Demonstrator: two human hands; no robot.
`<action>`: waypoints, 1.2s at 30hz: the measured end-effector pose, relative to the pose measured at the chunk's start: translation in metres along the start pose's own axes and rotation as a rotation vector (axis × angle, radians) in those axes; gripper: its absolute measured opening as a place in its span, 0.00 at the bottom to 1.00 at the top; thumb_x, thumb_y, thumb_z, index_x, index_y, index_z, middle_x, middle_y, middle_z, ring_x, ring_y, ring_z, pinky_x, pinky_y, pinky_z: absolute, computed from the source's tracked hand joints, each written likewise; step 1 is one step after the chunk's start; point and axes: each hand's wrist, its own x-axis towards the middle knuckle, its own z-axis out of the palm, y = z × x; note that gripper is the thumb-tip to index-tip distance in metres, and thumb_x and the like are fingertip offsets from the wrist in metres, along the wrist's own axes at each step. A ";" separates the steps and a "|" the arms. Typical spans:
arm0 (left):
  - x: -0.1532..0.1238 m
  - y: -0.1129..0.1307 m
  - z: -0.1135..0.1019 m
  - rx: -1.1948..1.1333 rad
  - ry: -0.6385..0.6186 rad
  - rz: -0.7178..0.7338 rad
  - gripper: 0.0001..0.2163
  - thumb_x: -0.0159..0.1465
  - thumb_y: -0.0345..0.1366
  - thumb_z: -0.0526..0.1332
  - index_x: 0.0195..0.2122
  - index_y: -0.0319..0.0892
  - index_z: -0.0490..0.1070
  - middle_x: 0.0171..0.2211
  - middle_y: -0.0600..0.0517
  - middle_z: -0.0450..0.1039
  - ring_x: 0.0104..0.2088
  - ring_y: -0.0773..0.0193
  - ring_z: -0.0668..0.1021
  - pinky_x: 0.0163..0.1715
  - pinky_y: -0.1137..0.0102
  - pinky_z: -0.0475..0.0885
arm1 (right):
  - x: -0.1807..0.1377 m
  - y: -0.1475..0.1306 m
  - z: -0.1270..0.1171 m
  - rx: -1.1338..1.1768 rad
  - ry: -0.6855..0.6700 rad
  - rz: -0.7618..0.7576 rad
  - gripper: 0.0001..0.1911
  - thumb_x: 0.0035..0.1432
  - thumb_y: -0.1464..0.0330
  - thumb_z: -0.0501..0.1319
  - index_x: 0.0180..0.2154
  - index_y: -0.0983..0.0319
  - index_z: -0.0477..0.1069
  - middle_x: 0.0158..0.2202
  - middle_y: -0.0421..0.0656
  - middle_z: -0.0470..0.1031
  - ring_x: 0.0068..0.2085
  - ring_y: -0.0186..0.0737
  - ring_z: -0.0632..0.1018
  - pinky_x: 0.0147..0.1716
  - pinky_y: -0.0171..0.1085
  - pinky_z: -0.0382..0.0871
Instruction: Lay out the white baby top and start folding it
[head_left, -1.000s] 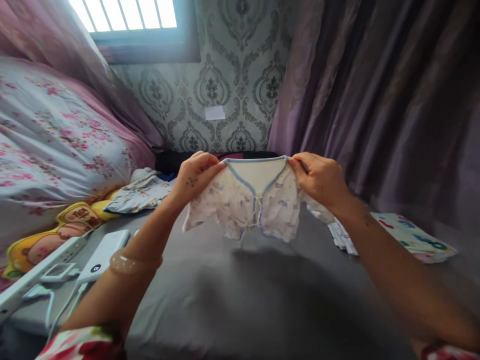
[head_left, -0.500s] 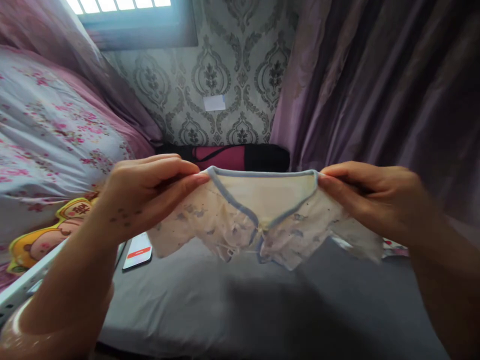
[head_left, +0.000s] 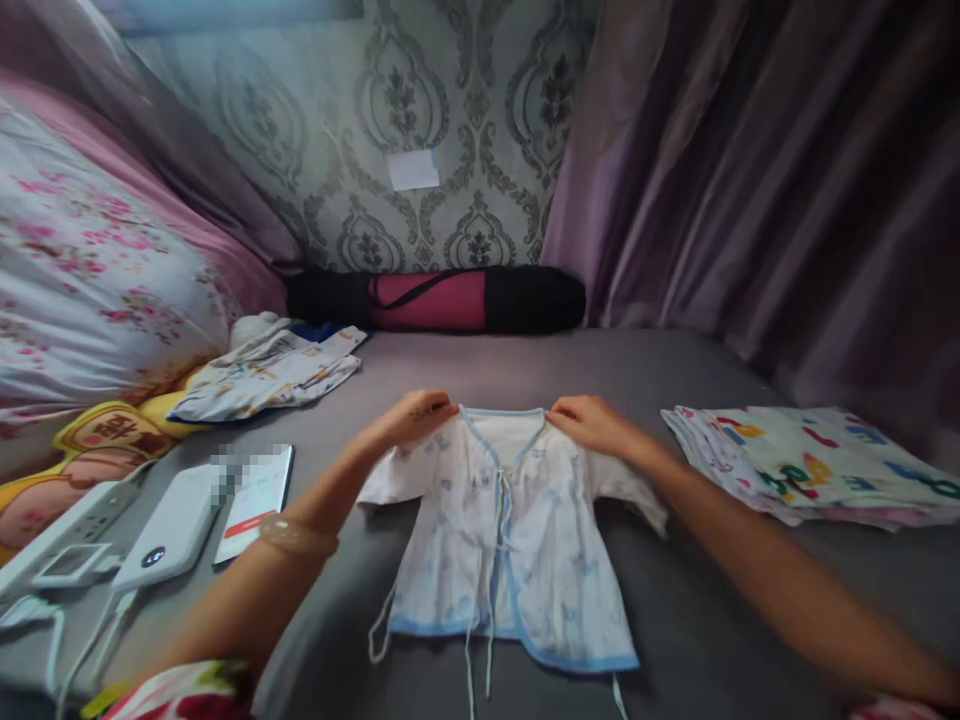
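Now both the left hand [head_left: 416, 413] and right hand [head_left: 592, 421] pinch the white blue-trimmed cotton baby shirt [head_left: 502, 540] at twelve o'clock; it should be smoothed flat, ties straight.

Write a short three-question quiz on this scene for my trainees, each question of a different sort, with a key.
1. True or false: the small white baby shirt with blue trim lies flat on the grey bed sheet.
2. Which part of the shirt do the left hand and the right hand hold? A) hem B) shoulders by the collar C) tie strings
3. Fill in: the folded cloth with coloured letters lies on the person's ____ side.

Key: 1 true; 2 B; 3 right.
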 end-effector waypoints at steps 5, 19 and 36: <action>0.025 -0.044 0.058 0.172 -0.062 -0.060 0.16 0.66 0.46 0.49 0.33 0.41 0.68 0.29 0.49 0.74 0.30 0.63 0.74 0.29 0.72 0.64 | 0.023 0.025 0.050 -0.333 -0.119 0.111 0.20 0.68 0.59 0.42 0.44 0.59 0.69 0.42 0.50 0.77 0.43 0.46 0.78 0.37 0.38 0.63; 0.094 -0.085 0.046 0.484 -0.128 -0.049 0.21 0.70 0.49 0.40 0.44 0.39 0.66 0.39 0.42 0.75 0.37 0.57 0.77 0.36 0.68 0.65 | 0.107 0.057 0.053 -0.518 -0.084 0.014 0.21 0.69 0.59 0.38 0.48 0.61 0.65 0.46 0.52 0.76 0.44 0.50 0.78 0.39 0.42 0.66; 0.148 -0.106 0.038 0.557 -0.017 -0.216 0.18 0.70 0.48 0.43 0.45 0.41 0.64 0.44 0.44 0.74 0.43 0.55 0.77 0.37 0.68 0.66 | 0.172 0.072 0.055 -0.497 0.014 0.122 0.21 0.69 0.60 0.42 0.51 0.62 0.66 0.45 0.52 0.76 0.47 0.49 0.77 0.44 0.42 0.64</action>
